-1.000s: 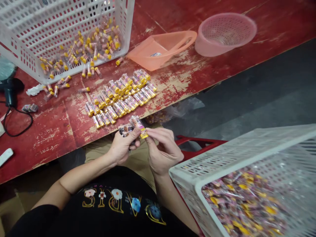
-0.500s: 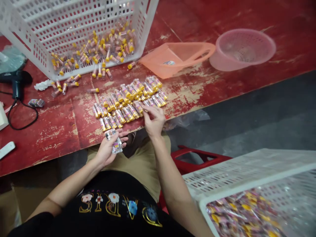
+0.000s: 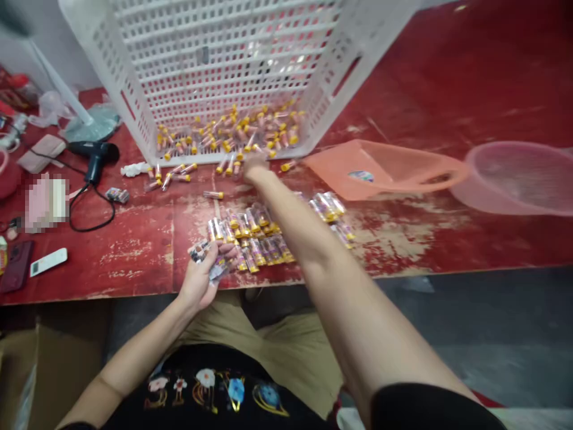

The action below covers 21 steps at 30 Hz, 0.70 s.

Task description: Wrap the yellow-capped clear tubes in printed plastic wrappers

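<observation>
My left hand (image 3: 202, 279) is just over the table's front edge, its thumb pressed on a few small printed plastic sleeves (image 3: 218, 270). My right arm stretches forward across the table, and my right hand (image 3: 256, 166) is at the front lip of the white crate, among small clear tubes with yellow caps (image 3: 230, 164). Motion blurs its fingers, so a grip cannot be made out. Under the right forearm lie rows of tubes in printed sleeves (image 3: 268, 251), partly hidden by the arm.
The white crate (image 3: 224, 74) lies on its side with many capped tubes inside. To the right are an orange scoop (image 3: 380, 170) and a pink basket (image 3: 514, 206). On the left lie a hair dryer (image 3: 94, 158), its cord and a phone (image 3: 17, 266).
My right hand has left the sleeved rows and moved forward to the loose tubes by the crate. My left hand still holds the sleeves. The view has shifted left and up.
</observation>
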Available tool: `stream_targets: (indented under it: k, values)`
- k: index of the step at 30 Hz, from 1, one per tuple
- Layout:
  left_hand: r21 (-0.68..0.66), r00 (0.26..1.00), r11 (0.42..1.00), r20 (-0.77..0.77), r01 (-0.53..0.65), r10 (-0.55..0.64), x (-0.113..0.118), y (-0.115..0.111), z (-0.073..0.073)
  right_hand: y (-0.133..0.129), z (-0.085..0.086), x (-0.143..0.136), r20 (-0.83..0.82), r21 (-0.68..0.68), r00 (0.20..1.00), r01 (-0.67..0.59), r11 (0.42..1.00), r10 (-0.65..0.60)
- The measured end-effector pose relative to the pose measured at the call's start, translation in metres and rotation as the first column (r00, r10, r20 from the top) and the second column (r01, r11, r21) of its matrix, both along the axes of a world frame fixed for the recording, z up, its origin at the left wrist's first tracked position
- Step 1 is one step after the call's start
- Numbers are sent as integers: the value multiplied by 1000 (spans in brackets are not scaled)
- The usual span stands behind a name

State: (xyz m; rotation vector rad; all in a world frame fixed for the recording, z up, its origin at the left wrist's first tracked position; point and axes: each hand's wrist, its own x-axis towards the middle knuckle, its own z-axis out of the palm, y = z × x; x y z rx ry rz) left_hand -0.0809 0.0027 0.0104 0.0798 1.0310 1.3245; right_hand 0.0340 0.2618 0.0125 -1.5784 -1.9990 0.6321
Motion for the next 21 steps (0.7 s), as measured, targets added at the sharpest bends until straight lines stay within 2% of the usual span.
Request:
stream_targets:
  k: [2, 5, 6, 7, 9, 11, 14, 18, 21]
  values:
    - [14, 999, 999, 28, -42, 41, -1, 10, -1, -45, 1, 16, -62, -1, 998, 7, 1000, -7]
    - [50, 997, 998, 67, -47, 43, 7, 20, -6, -138, -1, 40, -215, -53, 971, -124, 991, 110]
    - [62, 997, 997, 72, -35, 30, 12, 21, -7, -169, -3, 44, -385, -101, 911, -204, 974, 151]
    - [73, 997, 997, 72, -15, 10, 18, 20, -8, -196, -7, 46, -509, -115, 855, -187, 976, 104]
    - [97, 997, 995, 63, 33, -39, 32, 16, -9, -236, -13, 47, -658, -128, 753, -93, 987, -15]
    - [117, 997, 992, 43, 55, -60, 44, 8, -8, -256, -18, 50, -691, -132, 713, 40, 990, -120]
    - [130, 999, 990, -9, 48, -48, 57, -5, -5, -267, -19, 60, -692, -103, 695, 171, 980, -195]
    - [149, 988, 978, -71, 144, -135, 68, -18, 1, -282, -14, 68, -715, 14, 651, 377, 926, -254]
    - [172, 979, 968, -123, 183, -163, 76, -25, 4, -292, -14, 66, -726, 40, 632, 434, 900, -273]
